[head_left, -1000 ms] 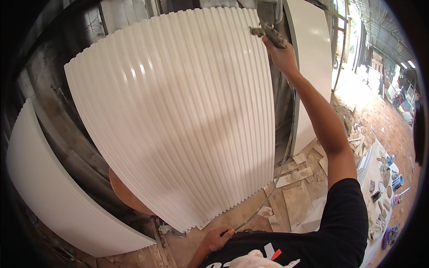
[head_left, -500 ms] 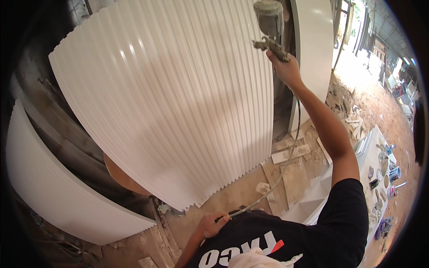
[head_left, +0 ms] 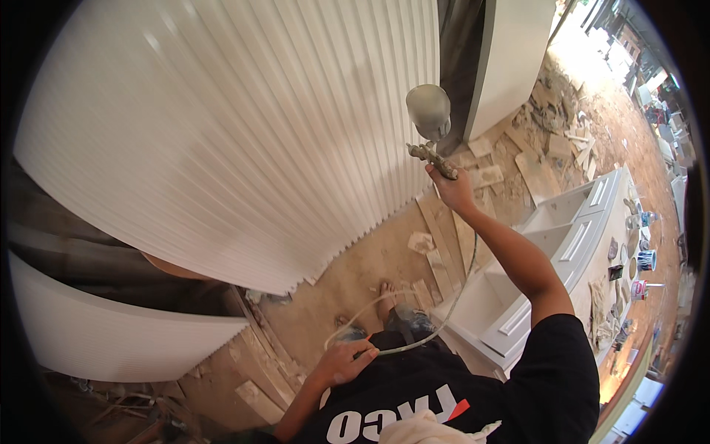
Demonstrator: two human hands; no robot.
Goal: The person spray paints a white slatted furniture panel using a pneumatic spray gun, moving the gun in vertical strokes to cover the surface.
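Observation:
A tall white ribbed panel (head_left: 237, 133) leans in front of me. My right hand (head_left: 451, 185) grips a spray gun (head_left: 433, 157), soiled and metallic, with a round cup (head_left: 427, 107) on top, held before the panel's lower right part. A thin hose (head_left: 414, 343) runs from beneath the gun down to my waist, where my left hand (head_left: 349, 359) is closed around it. My bare feet (head_left: 388, 292) show on the dusty floor below the panel.
Another ribbed panel (head_left: 111, 333) is at lower left, a plain white board (head_left: 506, 59) at upper right. Wooden offcuts (head_left: 436, 244) litter the floor. A white cabinet (head_left: 562, 222) lies to my right with paint cans (head_left: 645, 260) and rags on it. Bright daylight enters at top right.
My right hand and the spray gun have moved down from the panel's top edge. The view has tipped downward, revealing my feet and more of the cabinet.

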